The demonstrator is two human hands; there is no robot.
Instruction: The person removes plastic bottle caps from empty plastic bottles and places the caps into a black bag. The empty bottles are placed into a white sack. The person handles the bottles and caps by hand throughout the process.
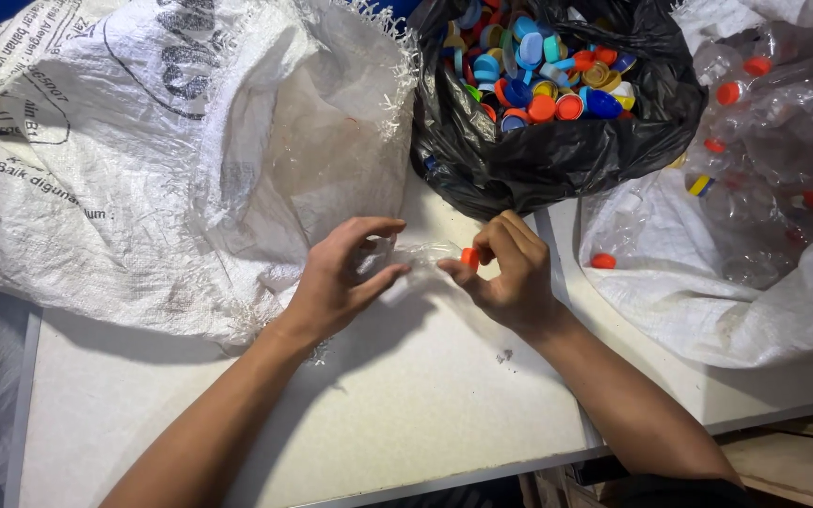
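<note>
Hands (345, 273) (510, 268) – clear bottle (406, 259) | black cap-filled bag (538, 160) behind

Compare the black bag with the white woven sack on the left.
The black bag is glossy thin plastic; the white woven sack is matte, coarse weave with frayed edges. The black bag stands open, heaped with coloured bottle caps; the white woven sack shows nothing visible inside. The sack bears dark print; the bag is plain. Both rest on the white table.
</note>
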